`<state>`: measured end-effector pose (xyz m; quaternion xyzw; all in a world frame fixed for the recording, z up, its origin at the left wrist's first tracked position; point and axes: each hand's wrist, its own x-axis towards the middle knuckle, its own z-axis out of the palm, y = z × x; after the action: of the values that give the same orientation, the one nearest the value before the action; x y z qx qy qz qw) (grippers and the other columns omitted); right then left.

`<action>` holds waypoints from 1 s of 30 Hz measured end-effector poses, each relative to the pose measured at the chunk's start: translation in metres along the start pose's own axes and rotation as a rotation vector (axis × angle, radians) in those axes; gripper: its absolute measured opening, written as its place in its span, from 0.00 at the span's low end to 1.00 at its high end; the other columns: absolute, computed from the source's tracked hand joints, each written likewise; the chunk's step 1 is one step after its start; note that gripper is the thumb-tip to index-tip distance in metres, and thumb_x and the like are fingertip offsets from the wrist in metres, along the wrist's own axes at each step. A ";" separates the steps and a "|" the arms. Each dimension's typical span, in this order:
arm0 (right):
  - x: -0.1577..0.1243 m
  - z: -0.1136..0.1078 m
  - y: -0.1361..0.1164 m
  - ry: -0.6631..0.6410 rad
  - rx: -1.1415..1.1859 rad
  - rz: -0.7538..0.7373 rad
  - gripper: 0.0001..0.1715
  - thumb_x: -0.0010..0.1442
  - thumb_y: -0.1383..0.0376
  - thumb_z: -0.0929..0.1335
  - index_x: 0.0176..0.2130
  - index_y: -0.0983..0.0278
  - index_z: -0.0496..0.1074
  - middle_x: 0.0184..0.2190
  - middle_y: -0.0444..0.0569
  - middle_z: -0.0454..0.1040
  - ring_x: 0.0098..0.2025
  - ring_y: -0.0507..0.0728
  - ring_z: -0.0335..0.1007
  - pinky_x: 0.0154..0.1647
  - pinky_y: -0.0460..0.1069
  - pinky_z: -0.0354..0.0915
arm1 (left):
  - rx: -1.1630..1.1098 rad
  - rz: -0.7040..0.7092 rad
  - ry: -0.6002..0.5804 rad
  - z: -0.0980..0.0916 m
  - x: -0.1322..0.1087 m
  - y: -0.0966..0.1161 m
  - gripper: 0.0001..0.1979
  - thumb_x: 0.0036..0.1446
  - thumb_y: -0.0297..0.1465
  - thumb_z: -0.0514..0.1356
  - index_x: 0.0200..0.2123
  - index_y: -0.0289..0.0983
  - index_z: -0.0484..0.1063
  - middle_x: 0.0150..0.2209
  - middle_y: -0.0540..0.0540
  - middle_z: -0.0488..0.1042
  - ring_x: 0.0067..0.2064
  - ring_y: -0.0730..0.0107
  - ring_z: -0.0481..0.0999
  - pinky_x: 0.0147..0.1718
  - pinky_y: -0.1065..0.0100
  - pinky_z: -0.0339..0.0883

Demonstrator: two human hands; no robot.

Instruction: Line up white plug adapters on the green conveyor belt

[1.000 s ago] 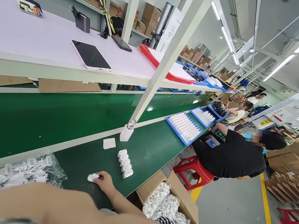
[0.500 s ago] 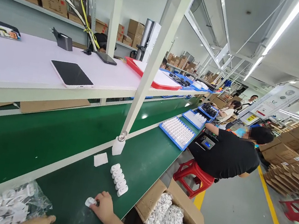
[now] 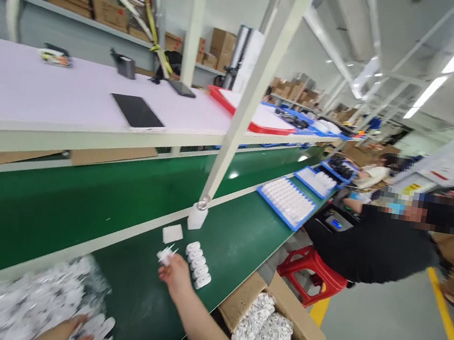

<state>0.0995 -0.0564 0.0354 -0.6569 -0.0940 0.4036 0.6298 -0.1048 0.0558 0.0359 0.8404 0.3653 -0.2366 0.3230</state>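
Note:
My right hand [image 3: 176, 275] is closed on a small white plug adapter [image 3: 165, 254], raised just above the green bench, its prongs pointing up. Close to its right lies a row of several white adapters [image 3: 198, 264]. A white square pad [image 3: 172, 233] and a small white bottle [image 3: 197, 215] sit just beyond. My left hand [image 3: 62, 333] rests at the bottom edge on a clear plastic bag of white parts [image 3: 29, 299]; the picture is blurred there, and its fingers look curled over the bag.
A cardboard box of bagged white parts [image 3: 270, 329] stands below the bench edge at right. Blue trays of white parts [image 3: 286, 201] lie further along. A seated person in black [image 3: 378, 246] works on a red stool [image 3: 313, 267]. A white shelf [image 3: 70, 93] overhead holds phones.
My right hand has lifted the adapter off the bench and moved it forward toward the row. My left hand has come down onto the plastic bag. The camera has swung.

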 end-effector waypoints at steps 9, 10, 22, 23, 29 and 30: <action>-0.028 0.002 -0.078 -0.159 0.604 0.025 0.11 0.48 0.57 0.62 0.26 0.63 0.62 0.22 0.43 0.66 0.24 0.50 0.62 0.30 0.49 0.61 | -0.055 -0.090 -0.019 -0.017 -0.037 0.037 0.26 0.45 0.38 0.50 0.49 0.34 0.57 0.49 0.43 0.60 0.48 0.62 0.61 0.42 0.69 0.57; -0.029 0.002 -0.078 -0.159 0.577 0.019 0.12 0.48 0.56 0.62 0.27 0.63 0.63 0.22 0.43 0.66 0.24 0.50 0.62 0.30 0.49 0.61 | -0.050 -0.094 -0.019 -0.015 -0.038 0.037 0.26 0.45 0.37 0.50 0.49 0.33 0.56 0.49 0.42 0.60 0.48 0.62 0.61 0.42 0.68 0.57; -0.003 -0.008 0.006 0.030 -0.615 -0.177 0.19 0.38 0.50 0.61 0.25 0.64 0.59 0.21 0.46 0.64 0.26 0.57 0.62 0.30 0.50 0.59 | -0.160 -0.129 0.139 -0.021 -0.050 0.019 0.22 0.41 0.39 0.55 0.42 0.37 0.64 0.42 0.43 0.67 0.42 0.58 0.65 0.38 0.66 0.59; 0.001 -0.012 0.017 0.019 -0.702 -0.173 0.19 0.38 0.50 0.60 0.25 0.63 0.58 0.20 0.46 0.64 0.25 0.57 0.62 0.28 0.50 0.59 | -0.216 -0.161 0.192 -0.029 -0.048 0.011 0.21 0.42 0.40 0.55 0.41 0.38 0.65 0.41 0.44 0.68 0.42 0.60 0.66 0.37 0.67 0.59; 0.008 -0.035 0.059 -0.204 -1.090 -0.159 0.21 0.41 0.52 0.56 0.34 0.60 0.58 0.17 0.46 0.64 0.18 0.58 0.62 0.18 0.49 0.54 | -0.424 -0.583 0.586 -0.098 -0.014 -0.062 0.16 0.50 0.32 0.50 0.44 0.34 0.60 0.44 0.42 0.64 0.45 0.63 0.63 0.40 0.69 0.57; 0.010 -0.038 0.063 -0.277 -1.101 -0.151 0.21 0.41 0.52 0.57 0.35 0.59 0.59 0.15 0.44 0.62 0.16 0.58 0.61 0.16 0.48 0.53 | -0.428 -0.641 0.608 -0.109 -0.005 -0.074 0.17 0.51 0.30 0.48 0.45 0.33 0.57 0.46 0.39 0.61 0.46 0.62 0.62 0.40 0.68 0.57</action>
<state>0.1069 -0.0902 -0.0300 -0.8206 -0.4188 0.3313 0.2037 -0.1468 0.1705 0.0862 0.6313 0.7238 0.0126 0.2781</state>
